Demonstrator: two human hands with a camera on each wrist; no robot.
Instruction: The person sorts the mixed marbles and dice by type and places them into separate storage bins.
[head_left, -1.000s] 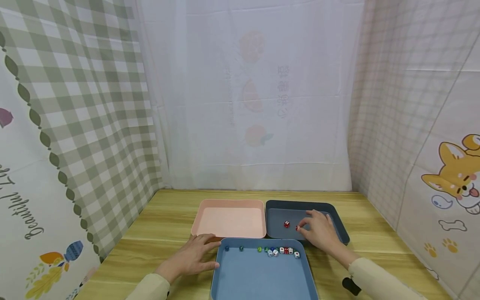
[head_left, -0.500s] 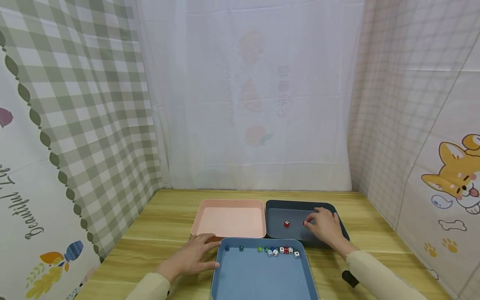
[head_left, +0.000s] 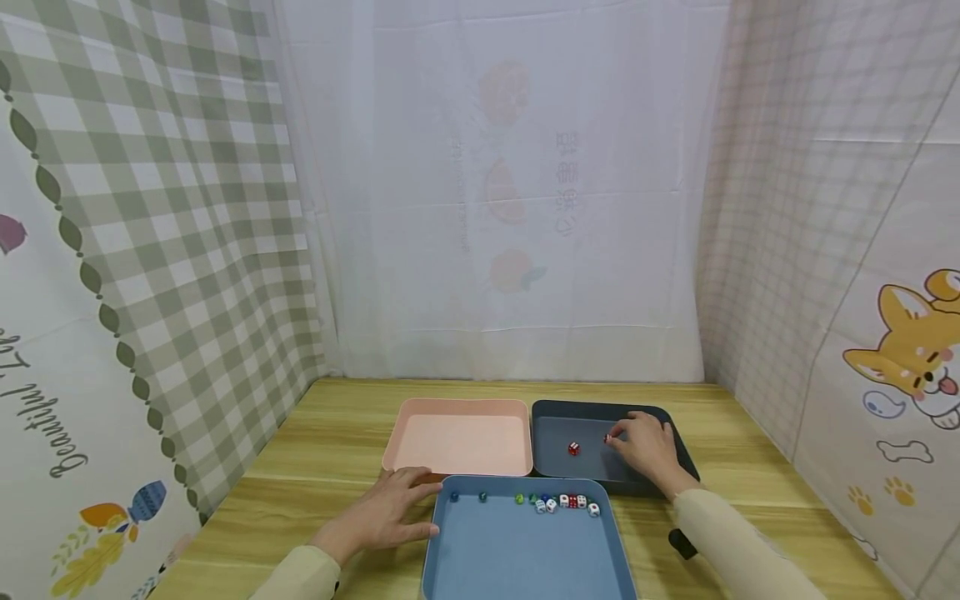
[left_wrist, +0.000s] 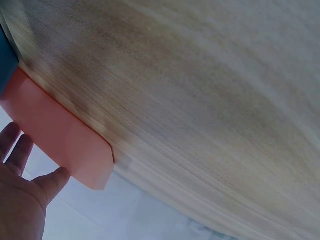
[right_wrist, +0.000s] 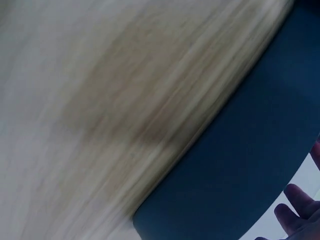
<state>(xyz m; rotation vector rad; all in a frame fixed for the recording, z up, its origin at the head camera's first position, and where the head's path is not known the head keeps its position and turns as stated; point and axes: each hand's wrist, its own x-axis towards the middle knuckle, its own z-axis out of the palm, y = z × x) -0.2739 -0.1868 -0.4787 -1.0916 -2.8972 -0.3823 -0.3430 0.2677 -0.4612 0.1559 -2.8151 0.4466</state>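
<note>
Over the dark navy tray, my right hand pinches a small red die between thumb and fingertips. Another red die lies in the same tray to its left. My left hand lies with relaxed fingers at the left rim of the blue tray, holding nothing. In the left wrist view, its fingers are close to the wall of the pink tray. The right wrist view shows the navy tray's wall and a few fingertips; the die is hidden there.
Along the blue tray's far side sit several white dice, a red die and small green and blue pieces. The pink tray stands behind, left of the navy one. Cloth curtains surround the wooden table.
My right hand has moved right and slightly away, carrying the pinched red die deeper into the navy tray, away from the other die. The left hand has stayed put.
</note>
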